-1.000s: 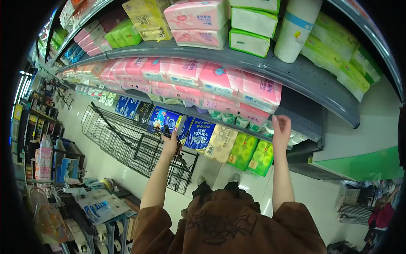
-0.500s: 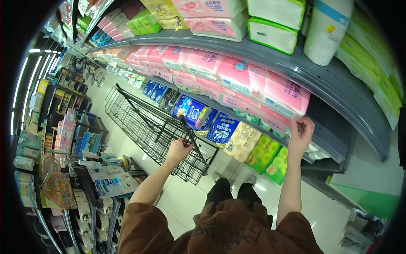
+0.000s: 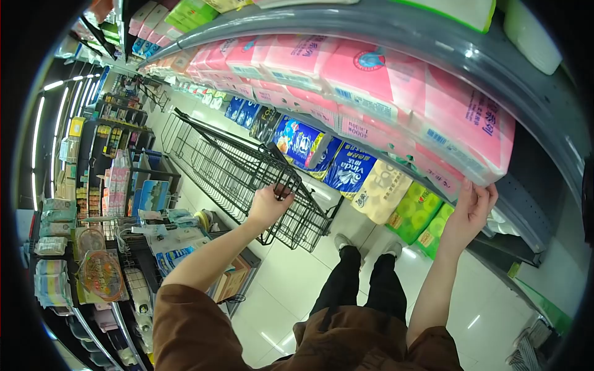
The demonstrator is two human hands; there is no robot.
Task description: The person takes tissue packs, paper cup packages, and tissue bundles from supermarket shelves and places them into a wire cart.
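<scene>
My left hand (image 3: pixel 271 205) is wrapped round the handle of a black wire shopping cart (image 3: pixel 216 167), at the cart's near end. At the right, my right hand (image 3: pixel 471 216) touches the lower front edge of the end pink tissue pack (image 3: pixel 464 127) with its fingertips, the fingers bent and close together. That pack lies on top of a pink pack below it (image 3: pixel 433 173), at the right end of a long row of pink packs on the shelf. Whether the fingers grip the pack is hard to tell.
Blue Vinda packs (image 3: pixel 349 170), a beige pack (image 3: pixel 382 190) and green packs (image 3: pixel 416 212) stand low under the shelf. A curved grey shelf edge (image 3: pixel 346 28) runs above. Racks of goods (image 3: pixel 102 272) line the left. My feet are on the tiled floor (image 3: pixel 291 278).
The view has come closer to the shelf and the pink packs look larger. My left hand has closed round the cart handle. My right hand stays at the end pack's lower edge.
</scene>
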